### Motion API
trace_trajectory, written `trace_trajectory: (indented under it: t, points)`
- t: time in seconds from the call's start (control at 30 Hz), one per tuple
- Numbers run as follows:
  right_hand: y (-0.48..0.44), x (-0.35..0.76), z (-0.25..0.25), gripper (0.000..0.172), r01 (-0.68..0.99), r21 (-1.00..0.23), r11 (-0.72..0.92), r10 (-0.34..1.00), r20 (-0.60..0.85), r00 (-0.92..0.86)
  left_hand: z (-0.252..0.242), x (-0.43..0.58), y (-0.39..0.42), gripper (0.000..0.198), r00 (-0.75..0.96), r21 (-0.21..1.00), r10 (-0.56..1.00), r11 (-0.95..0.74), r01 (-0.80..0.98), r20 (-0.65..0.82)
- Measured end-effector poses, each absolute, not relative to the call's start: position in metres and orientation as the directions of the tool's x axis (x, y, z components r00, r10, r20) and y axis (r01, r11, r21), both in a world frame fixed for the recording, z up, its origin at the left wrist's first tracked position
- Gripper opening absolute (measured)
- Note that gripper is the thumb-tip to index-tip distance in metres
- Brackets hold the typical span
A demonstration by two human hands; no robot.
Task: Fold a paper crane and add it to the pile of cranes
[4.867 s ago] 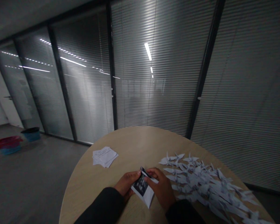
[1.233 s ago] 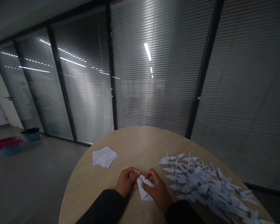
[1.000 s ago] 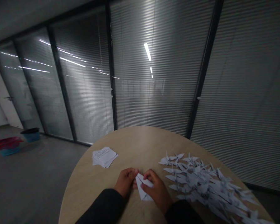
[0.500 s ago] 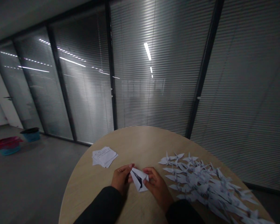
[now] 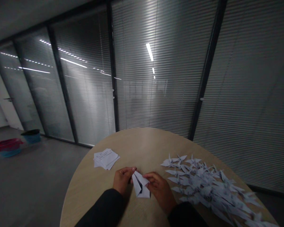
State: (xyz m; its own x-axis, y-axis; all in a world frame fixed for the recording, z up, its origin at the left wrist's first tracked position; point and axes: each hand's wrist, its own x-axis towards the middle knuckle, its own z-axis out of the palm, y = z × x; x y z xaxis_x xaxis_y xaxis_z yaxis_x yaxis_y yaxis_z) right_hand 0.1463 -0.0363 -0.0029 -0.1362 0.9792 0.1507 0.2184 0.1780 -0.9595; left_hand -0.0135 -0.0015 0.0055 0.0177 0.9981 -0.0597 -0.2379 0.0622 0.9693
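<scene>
A folded paper (image 5: 140,186) is held between the two hands, over the near part of a round wooden table (image 5: 142,142); whether it rests on the surface cannot be told. It is folded to a pointed, kite-like shape, with the narrow tip directed toward the far side of the table and a dark printed strip exposed along a central slit.

The left hand (image 5: 122,181) is kept nearly flat, and the paper's left edge is pinched lightly by its fingertips (image 5: 132,169). The right hand (image 5: 159,197) is partly curled, and the paper's right side is gripped by its fingers (image 5: 151,178). Both wrists are covered by black sleeves (image 5: 101,208).

Just right of the right hand, many paper cranes (image 5: 203,192) are heaped on the table, and the nearest are almost touched by it. Beyond the left hand, a stack of printed sheets (image 5: 106,159) is laid loosely. Glass partitions with blinds (image 5: 156,78) are seen behind the table, and a red basin (image 5: 6,142) is placed on the floor at the far left, beside a blue bin (image 5: 32,137).
</scene>
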Motion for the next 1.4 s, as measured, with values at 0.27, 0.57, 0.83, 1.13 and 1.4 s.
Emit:
trace_trajectory:
  t: [0.27, 0.57, 0.83, 1.13, 1.4]
  points:
    - [-0.039, 0.143, 0.005, 0.041, 0.198, -0.961, 0.195, 0.970, 0.159, -0.187, 0.005, -0.010, -0.003, 0.046, 0.063, 0.987, 0.998, 0.023, -0.159, -0.013]
    - [-0.033, 0.135, -0.011, 0.036, 0.181, -0.981, 0.073, 0.964, 0.023, -0.266, 0.009, -0.008, -0.007, 0.039, 0.142, 0.995, 0.987, -0.061, -0.084, 0.073]
    - [-0.031, 0.141, -0.012, 0.041, 0.219, -0.975, -0.021, 0.964, -0.078, -0.255, 0.013, -0.006, -0.010, 0.043, 0.105, 0.993, 0.994, -0.018, -0.117, 0.030]
    - [-0.029, 0.142, -0.019, 0.039, 0.193, -0.980, -0.050, 0.961, -0.100, -0.259, 0.009, -0.006, -0.010, 0.051, 0.121, 0.995, 0.993, 0.019, -0.103, -0.007]
    - [-0.029, 0.143, -0.020, 0.039, 0.163, -0.985, -0.063, 0.967, -0.100, -0.232, 0.012, -0.006, -0.010, 0.062, 0.155, 0.985, 0.985, 0.098, -0.144, -0.075]
